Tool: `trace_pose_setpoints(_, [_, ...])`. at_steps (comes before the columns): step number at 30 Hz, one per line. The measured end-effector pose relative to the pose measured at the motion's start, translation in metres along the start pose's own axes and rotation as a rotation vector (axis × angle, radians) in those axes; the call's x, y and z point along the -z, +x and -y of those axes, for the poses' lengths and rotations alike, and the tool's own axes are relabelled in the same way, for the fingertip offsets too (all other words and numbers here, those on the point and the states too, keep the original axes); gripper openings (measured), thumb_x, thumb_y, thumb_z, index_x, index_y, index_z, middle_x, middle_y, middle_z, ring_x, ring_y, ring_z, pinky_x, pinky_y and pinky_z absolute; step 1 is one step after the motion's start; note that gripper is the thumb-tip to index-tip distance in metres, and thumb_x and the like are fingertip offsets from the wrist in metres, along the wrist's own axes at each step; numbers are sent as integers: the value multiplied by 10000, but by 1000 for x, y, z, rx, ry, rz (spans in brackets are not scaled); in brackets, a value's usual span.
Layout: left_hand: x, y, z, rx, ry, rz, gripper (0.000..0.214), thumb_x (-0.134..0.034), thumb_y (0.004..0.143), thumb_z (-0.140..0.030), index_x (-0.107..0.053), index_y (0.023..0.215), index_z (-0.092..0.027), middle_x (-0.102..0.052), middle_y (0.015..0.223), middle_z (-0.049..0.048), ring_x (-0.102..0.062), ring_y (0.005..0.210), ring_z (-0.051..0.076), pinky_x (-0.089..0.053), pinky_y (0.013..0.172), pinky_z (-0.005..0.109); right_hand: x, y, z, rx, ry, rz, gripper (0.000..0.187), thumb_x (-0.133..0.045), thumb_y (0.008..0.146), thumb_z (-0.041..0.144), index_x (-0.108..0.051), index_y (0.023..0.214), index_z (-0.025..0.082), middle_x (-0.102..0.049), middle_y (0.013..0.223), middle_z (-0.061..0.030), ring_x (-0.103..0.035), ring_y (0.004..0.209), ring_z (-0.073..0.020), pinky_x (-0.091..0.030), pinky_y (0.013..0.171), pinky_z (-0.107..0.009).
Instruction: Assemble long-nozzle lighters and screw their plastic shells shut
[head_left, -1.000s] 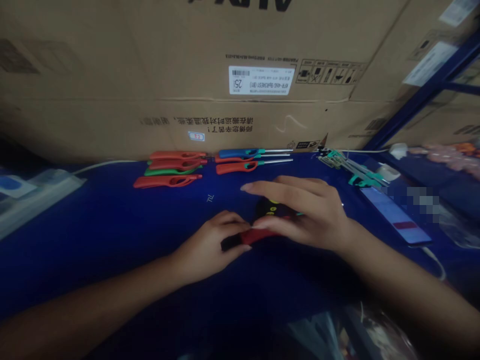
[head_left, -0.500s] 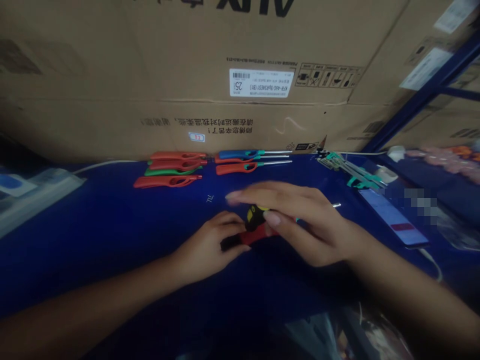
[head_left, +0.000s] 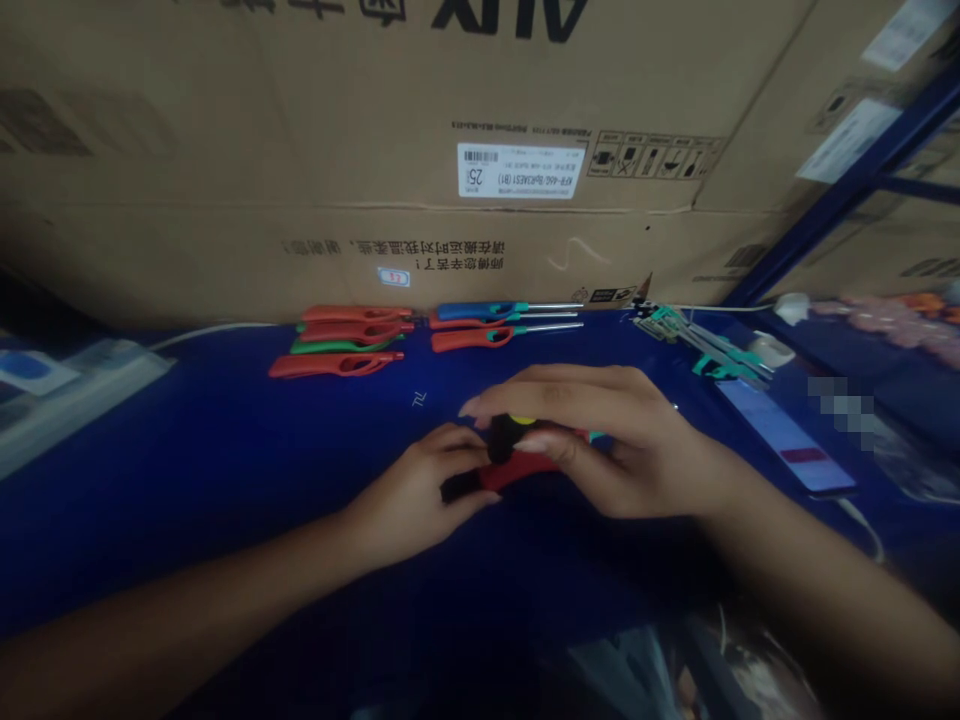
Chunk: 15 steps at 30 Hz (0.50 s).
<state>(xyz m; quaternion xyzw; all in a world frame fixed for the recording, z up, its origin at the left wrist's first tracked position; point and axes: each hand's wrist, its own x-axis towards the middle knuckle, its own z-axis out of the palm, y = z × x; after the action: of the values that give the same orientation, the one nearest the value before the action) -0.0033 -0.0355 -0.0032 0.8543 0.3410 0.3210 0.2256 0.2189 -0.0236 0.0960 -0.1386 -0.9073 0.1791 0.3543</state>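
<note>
My left hand (head_left: 420, 490) pinches the dark end of a red long-neck lighter (head_left: 521, 468), which lies across in front of me. My right hand (head_left: 622, 435) is closed around the black and yellow handle of a short screwdriver (head_left: 504, 438), held over the lighter's red body. Thumb and fingers press the handle from both sides. The screwdriver's tip is hidden, and my right hand covers much of the lighter. Beyond them lie finished-looking lighters with metal necks, such as a blue lighter (head_left: 476, 311), beside red lighter handles (head_left: 337, 364) without necks.
A cardboard box (head_left: 337, 130) stands along the table's back edge. At right are metal lighter necks with teal parts (head_left: 709, 345) and a phone (head_left: 787, 435) on a cable. Plastic bags (head_left: 90, 385) lie at left. Small metal pieces (head_left: 419, 399) rest on the blue table (head_left: 300, 450).
My right fingers have turned the screwdriver handle, so its yellow patches show differently. The thumb has shifted slightly left along it. My left hand keeps its hold on the lighter.
</note>
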Motion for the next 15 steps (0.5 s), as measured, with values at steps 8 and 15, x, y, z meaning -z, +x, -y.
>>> trace_pose_setpoints(8, [-1, 1, 0, 8, -8, 27, 179, -743, 871, -242, -743, 1048, -217, -711, 1007, 46, -675, 969, 210, -574, 906, 384, -10, -1, -6, 36, -342, -131, 177, -600, 983, 246, -685, 1119, 171, -749, 1011, -62, -716, 897, -143, -562, 745, -224])
trace_pose_setpoints(15, [0, 2, -1, -25, -12, -5, 218, -760, 855, -240, -748, 1072, -221, -706, 1075, 63, -670, 1030, 224, -554, 971, 412, 7, 1, -3, 34, -25, 48, 336, -530, 990, 145, -588, 1321, 146, -694, 1255, -112, -661, 1154, -158, -544, 969, -284])
